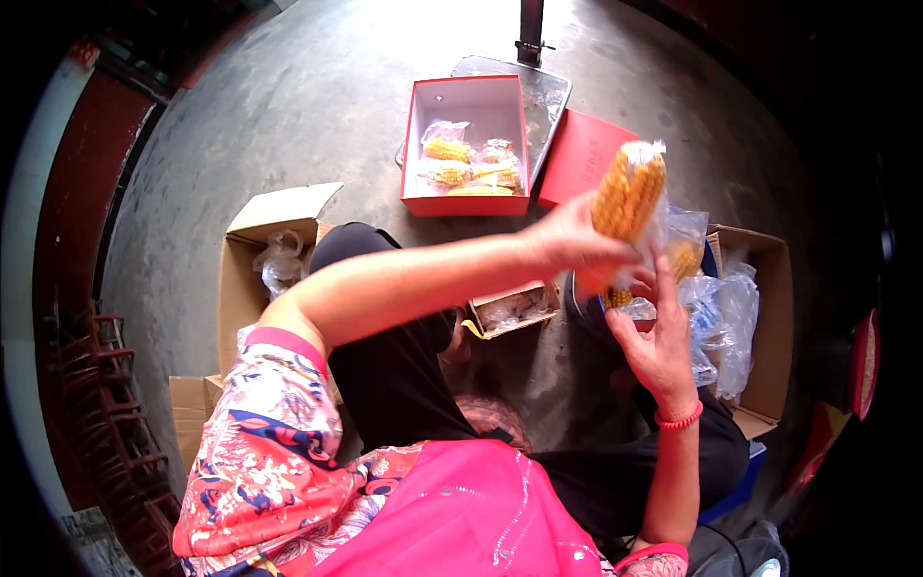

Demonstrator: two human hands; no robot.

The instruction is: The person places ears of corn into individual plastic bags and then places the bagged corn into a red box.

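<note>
My left hand [573, 234] is shut on a clear plastic bag of yellow corn cobs [627, 195], raised in front of me on the right and tilted. My right hand [660, 350], with a red band at the wrist, is just below the bag. Its index finger points up along the plastic and the thumb is spread away. Blur hides whether these fingers grip the bag's lower end. Under the hands, more corn [616, 297] shows in a dark blue container, mostly hidden. Another bagged cob [685, 260] lies just beyond the right hand.
A red box [465, 207] holding bagged corn stands on a platform scale [551, 94], with its red lid [584, 155] beside it. Cardboard boxes with plastic bags stand left [238, 288] and right [775, 324]. A small carton [515, 309] lies between my legs.
</note>
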